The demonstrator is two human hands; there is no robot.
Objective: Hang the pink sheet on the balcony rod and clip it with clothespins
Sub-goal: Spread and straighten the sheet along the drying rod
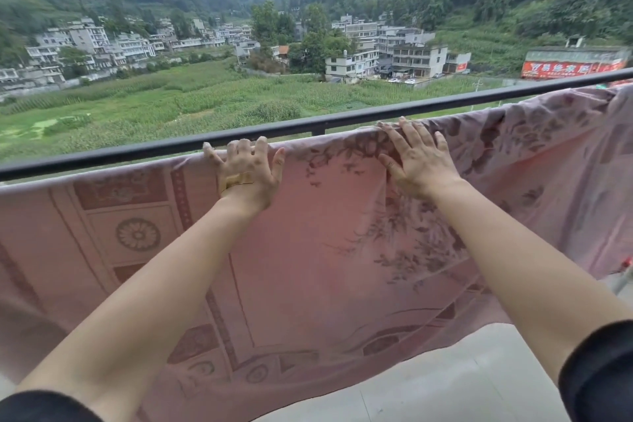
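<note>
Pink sheet (pixel 308 250) draped over rod, left hand (pixel 248 175) and right hand (pixel 419 161) spread flat, pressing its top fold, black railing (pixel 171 147) just beyond

The pink floral-patterned fabric sheet (pixel 308 250) runs out of frame at the left, right and bottom edges. Its far half hangs behind the fold, unseen. The bar carrying the fold is fully covered by cloth. The palms of the left hand (pixel 248 171) and right hand (pixel 419 161) face the sheet and do not show. The 2 black sleeves (pixel 599 373) are cut off by the lower edge. A small red item (pixel 626 264) at the right edge is half covered by the sheet and cannot be identified. Lettering on the distant red billboard (pixel 575 68) is too small to read.
</note>
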